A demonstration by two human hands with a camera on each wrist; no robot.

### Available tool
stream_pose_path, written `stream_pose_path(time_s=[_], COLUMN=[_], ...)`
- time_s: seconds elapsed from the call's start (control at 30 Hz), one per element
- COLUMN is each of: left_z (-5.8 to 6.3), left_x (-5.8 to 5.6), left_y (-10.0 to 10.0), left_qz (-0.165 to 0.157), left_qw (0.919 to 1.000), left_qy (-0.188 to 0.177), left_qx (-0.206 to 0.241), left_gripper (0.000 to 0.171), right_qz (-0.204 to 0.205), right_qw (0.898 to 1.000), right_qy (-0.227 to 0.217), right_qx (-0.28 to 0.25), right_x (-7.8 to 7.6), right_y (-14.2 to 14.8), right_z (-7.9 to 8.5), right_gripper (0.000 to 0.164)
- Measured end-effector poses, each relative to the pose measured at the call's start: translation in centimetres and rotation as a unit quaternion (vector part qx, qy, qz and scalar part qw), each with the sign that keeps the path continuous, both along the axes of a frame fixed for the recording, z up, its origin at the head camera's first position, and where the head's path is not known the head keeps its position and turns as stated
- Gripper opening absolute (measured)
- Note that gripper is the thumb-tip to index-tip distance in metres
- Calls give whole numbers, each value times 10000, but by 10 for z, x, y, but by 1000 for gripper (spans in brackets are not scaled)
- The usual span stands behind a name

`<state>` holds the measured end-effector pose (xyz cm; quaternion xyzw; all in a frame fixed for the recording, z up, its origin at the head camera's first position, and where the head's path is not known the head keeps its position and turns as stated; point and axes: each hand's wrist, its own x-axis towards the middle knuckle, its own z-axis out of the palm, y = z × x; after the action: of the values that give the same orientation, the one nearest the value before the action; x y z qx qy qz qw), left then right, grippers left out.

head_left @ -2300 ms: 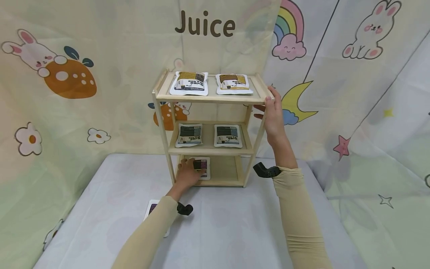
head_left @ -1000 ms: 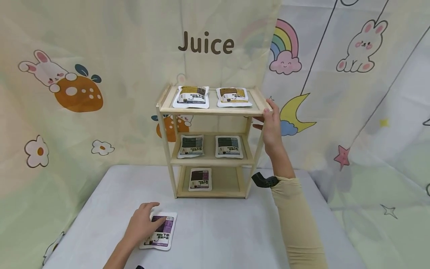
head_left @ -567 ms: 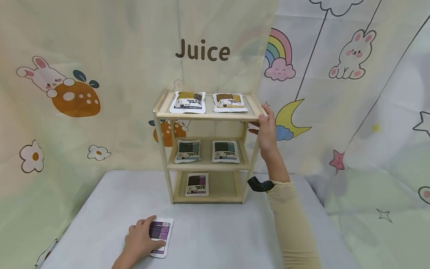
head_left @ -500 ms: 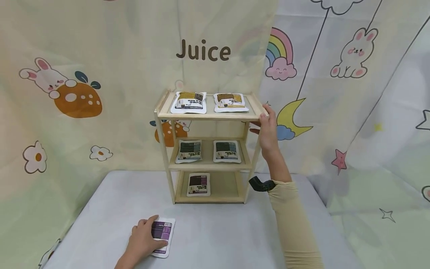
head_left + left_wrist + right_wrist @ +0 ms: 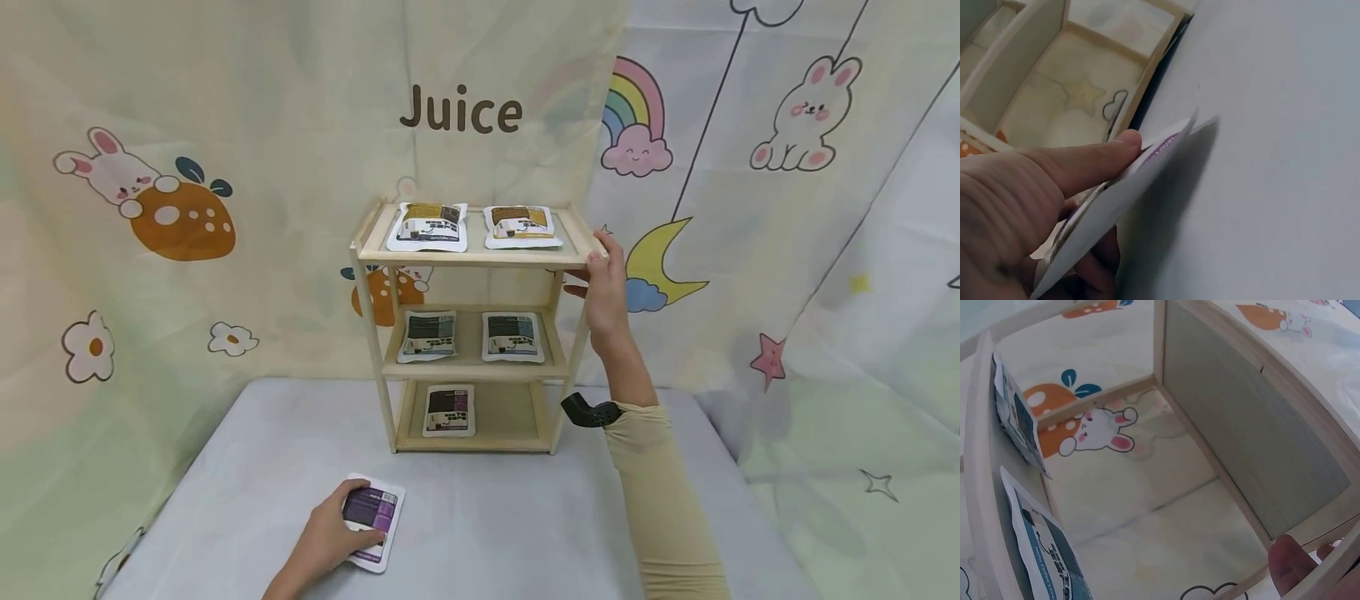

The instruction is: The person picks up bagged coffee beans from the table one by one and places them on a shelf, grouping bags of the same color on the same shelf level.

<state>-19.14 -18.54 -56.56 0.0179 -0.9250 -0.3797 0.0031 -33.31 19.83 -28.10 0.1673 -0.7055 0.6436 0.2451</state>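
Since last frame my left hand (image 5: 330, 537) tilted the purple pouch (image 5: 372, 515) up off the table (image 5: 525, 517), thumb over, fingers under | right hand (image 5: 604, 287) still grips the shelf (image 5: 472, 258) top-right corner | pouch near front-left of table

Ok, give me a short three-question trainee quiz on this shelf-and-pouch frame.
1. True or false: the bottom tier of the pale wooden three-tier shelf holds two pouches.
2. Which hand grips the white pouch with the purple label on the grey table? A left hand B right hand
3. Fill in: the right hand holds the shelf's ___ tier at its right edge.

Key: 1 false, it holds one purple-labelled pouch. 2 A. 3 top.
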Motion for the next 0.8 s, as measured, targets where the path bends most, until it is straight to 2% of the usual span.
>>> stream_pose_path(time_s=[0.13,0.23,0.3,0.5,0.7,0.8], left_z=[1,7,12,29,47,57], left_x=[-3,-7,-11,-22,-32,-39], left_y=[12,24,32,55,83,97], left_qz=[21,45,-51,-597,-1273,-1448], left_qw=[9993,9979,9970,9924,9836,9796], left_qy=[217,380,470,627,731,741], left_qx=[308,531,612,871,1043,1184], left_gripper=[89,88,88,86,85,84], right_qz=[52,60,53,95,-41,-18], right_qw=[10000,10000,10000,9997,9990,9990], right_qy=[24,-11,-29,-137,-329,-272], right_qx=[18,60,62,170,316,352], right_x=[0,-1,-2,-3,2,4], right_y=[-1,-3,-4,-5,2,4], right_z=[1,3,5,10,8,8], right_gripper=[49,49,48,49,49,49])
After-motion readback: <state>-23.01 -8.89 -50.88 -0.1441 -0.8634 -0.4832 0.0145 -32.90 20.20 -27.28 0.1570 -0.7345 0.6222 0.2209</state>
